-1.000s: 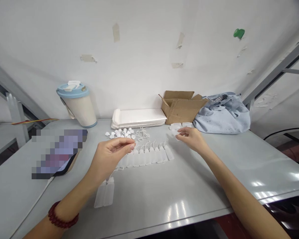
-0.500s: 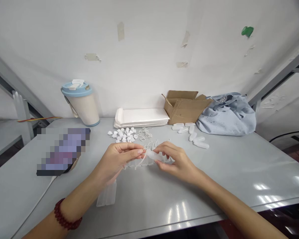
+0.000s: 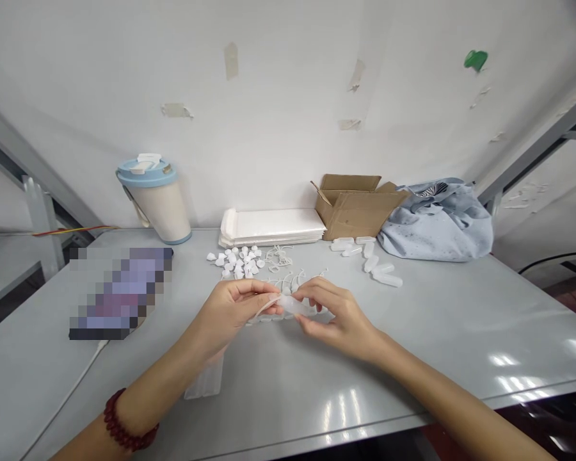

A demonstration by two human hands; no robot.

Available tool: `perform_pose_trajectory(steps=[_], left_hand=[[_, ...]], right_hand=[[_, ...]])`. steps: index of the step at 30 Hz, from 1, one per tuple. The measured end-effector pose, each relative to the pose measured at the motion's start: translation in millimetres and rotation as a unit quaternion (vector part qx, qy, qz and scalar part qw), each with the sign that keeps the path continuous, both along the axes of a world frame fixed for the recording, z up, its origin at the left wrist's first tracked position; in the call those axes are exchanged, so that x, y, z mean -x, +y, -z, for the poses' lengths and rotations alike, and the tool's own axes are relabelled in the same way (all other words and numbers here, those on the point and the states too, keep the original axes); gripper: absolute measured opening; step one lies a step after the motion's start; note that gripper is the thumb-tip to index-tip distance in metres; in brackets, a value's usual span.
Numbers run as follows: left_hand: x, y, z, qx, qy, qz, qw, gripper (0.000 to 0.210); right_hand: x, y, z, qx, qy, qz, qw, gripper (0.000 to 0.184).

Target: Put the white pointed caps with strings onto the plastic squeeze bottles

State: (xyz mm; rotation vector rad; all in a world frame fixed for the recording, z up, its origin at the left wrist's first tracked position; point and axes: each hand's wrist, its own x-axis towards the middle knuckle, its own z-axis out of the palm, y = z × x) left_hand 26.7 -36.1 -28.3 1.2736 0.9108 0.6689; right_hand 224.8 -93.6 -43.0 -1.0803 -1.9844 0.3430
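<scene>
My right hand (image 3: 336, 315) is closed round a small translucent plastic tube (image 3: 298, 307), held nearly level just above the table. At the tube's left end, my left hand (image 3: 240, 308) pinches a thin whitish cord (image 3: 263, 303), fingertips meeting the tube's mouth. How cord and tube join is hidden by the fingers. Behind and below both hands lies a row of similar tubes with curled cords (image 3: 295, 279), partly covered. More clear tubes (image 3: 206, 379) lie side by side under my left wrist. Past the left hand are a heap of white caps (image 3: 242, 259) and loose cords (image 3: 279, 256).
Several loose tubes (image 3: 384, 280) lie on the right, before an open cardboard box (image 3: 365, 214) and a grey-blue cloth bag (image 3: 436, 224). White padded envelopes (image 3: 273, 224) are stacked at the wall. A cup (image 3: 158, 205) and a blurred phone (image 3: 125, 294) with a cable stand left.
My left fingers have come down and closer against the tube's left end. The cord, which hung downward before, now slants leftward along my left fingers. My right hand keeps its hold on the tube.
</scene>
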Motion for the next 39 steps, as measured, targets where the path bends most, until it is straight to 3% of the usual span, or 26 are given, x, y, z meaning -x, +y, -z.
perform_pose_trajectory(steps=[5, 10, 15, 23, 33, 35, 39], left_hand=[[-2, -4, -4.7, -0.050, 0.021, 0.007, 0.999, 0.015], [-2, -7, -9.0, -0.172, 0.039, 0.032, 0.984, 0.017], [-1, -9, -6.7, -0.188, 0.052, 0.050, 0.979, 0.018], [-3, -11, -2.0, -0.328, 0.155, 0.050, 0.930, 0.020], [-2, -14, -4.4, -0.322, 0.195, 0.108, 0.920, 0.031], [-2, -13, -2.8, -0.330, 0.195, 0.096, 0.919, 0.028], [-2, -11, 2.7, -0.359, 0.165, 0.008, 0.919, 0.021]], right_hand=[[1, -2, -1.1, 0.016, 0.002, 0.003, 1.000, 0.015], [2, -3, -1.3, 0.025, 0.008, 0.006, 1.000, 0.013], [2, -3, -1.3, 0.009, -0.001, 0.009, 1.000, 0.010], [2, -2, 8.1, -0.042, -0.041, 0.005, 0.998, 0.019], [1, -2, 9.6, -0.132, -0.091, 0.020, 0.987, 0.026], [1, -3, 8.9, -0.143, -0.091, 0.023, 0.985, 0.026], [0, -3, 8.1, -0.130, -0.079, 0.025, 0.988, 0.025]])
